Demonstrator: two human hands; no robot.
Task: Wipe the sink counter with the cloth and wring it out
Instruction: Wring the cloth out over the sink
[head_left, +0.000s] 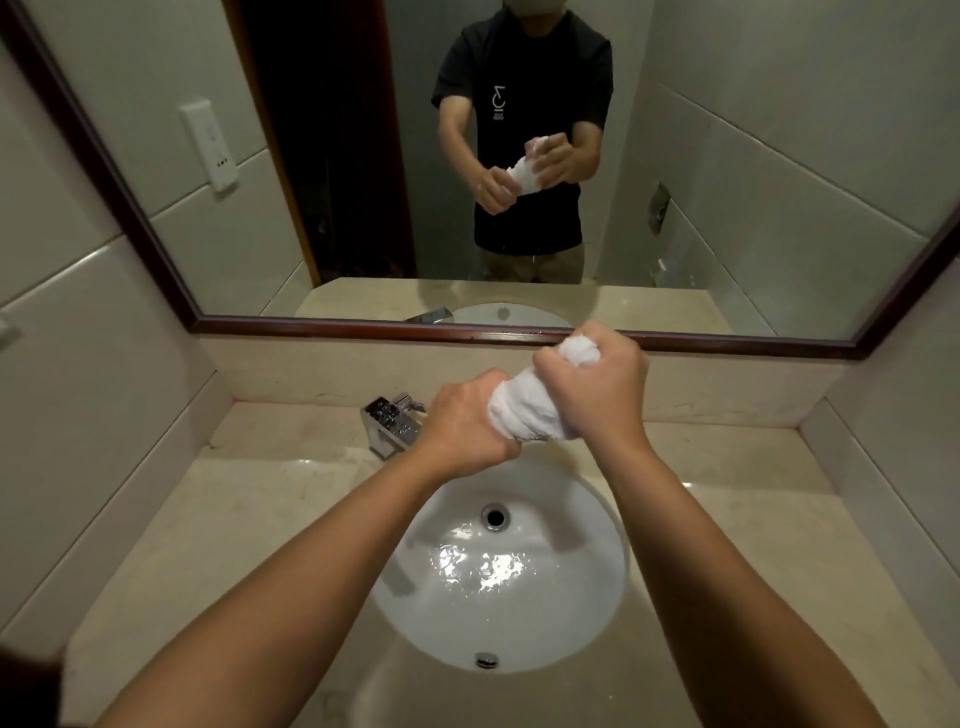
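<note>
- Wringing step: left hand (462, 428) and right hand (597, 395) clench the twisted cloth (524, 410) above the sink (597, 571).
- Next: probably twist harder over the sink.

You have almost nothing legible here; the only marking is a small white logo with tiny lines of print beneath it on the chest of the black T-shirt (522, 104) seen in the mirror (753, 171); mirrored and too small, so you cannot read it.
</note>
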